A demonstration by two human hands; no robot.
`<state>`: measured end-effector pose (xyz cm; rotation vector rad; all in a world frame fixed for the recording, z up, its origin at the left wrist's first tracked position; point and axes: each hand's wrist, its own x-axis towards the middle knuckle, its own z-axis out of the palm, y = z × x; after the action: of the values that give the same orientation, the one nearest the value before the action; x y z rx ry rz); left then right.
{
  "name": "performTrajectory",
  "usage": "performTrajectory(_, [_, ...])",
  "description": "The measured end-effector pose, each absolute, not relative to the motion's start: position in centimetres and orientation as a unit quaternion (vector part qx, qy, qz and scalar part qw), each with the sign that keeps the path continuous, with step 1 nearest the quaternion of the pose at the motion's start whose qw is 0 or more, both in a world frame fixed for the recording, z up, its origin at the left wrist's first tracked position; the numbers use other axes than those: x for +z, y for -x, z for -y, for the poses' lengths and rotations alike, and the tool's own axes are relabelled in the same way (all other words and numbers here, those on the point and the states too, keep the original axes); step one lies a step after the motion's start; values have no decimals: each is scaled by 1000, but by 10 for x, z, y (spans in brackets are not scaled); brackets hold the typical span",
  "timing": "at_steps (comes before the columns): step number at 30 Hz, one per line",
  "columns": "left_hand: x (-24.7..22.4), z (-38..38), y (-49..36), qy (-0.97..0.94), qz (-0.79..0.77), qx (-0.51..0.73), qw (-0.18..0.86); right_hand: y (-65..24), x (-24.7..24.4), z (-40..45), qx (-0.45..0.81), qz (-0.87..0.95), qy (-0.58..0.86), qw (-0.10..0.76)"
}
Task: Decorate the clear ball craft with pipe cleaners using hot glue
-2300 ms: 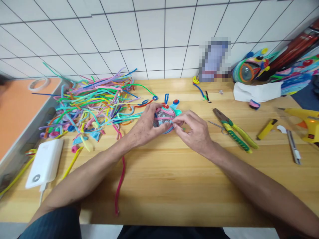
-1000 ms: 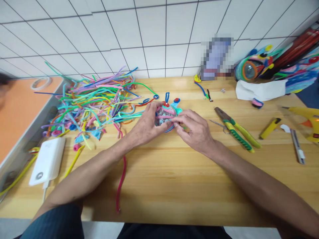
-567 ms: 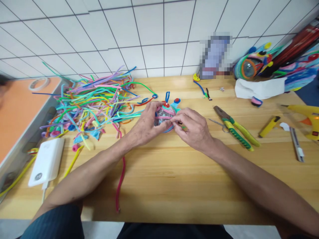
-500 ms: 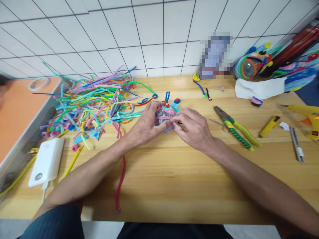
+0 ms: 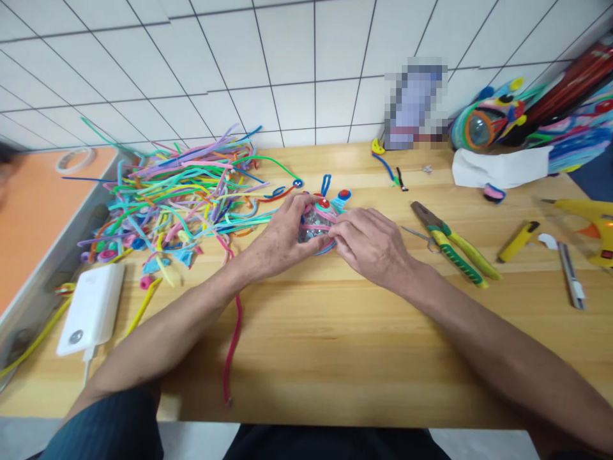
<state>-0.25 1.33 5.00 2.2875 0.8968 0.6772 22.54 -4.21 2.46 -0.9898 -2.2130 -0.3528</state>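
Observation:
A clear rounded craft piece (image 5: 316, 220) wrapped in pink and blue fuzzy strips lies on the wooden table, with a red button on top and a blue loop behind. My left hand (image 5: 287, 239) grips it from the left, fingers over the back and thumb along the front. On its right side, my right hand (image 5: 368, 246) has its fingers pinched together at the pink strip; what lies between the fingertips is too small to make out. A red button on a light blue strip (image 5: 343, 195) sticks up behind the right fingers.
Tangled pipe cleaners (image 5: 191, 191) cover the back left, near a white power bank (image 5: 93, 310). Pliers (image 5: 447, 243), small scissors (image 5: 424, 237), a yellow cutter (image 5: 518, 243), a grey knife (image 5: 571, 278) and a yellow glue gun (image 5: 594, 223) lie right. A decorated jar (image 5: 479, 128) stands back right.
The right hand's fingers have drawn closer together over the right side of the craft piece, covering the green and dark bits there. The craft piece's top has tilted slightly right.

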Motion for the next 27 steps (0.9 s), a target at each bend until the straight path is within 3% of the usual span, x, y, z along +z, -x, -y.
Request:
performTrajectory(5, [50, -12, 1, -852, -342, 256, 303, -225, 24, 41, -95, 845, 380, 365])
performTrajectory(15, [45, -13, 2, -829, -368, 269, 323, -230, 39, 41, 121, 748, 436, 485])
performTrajectory(27, [48, -9, 1, -828, -375, 262, 324, -219, 29, 39, 195, 722, 459, 480])
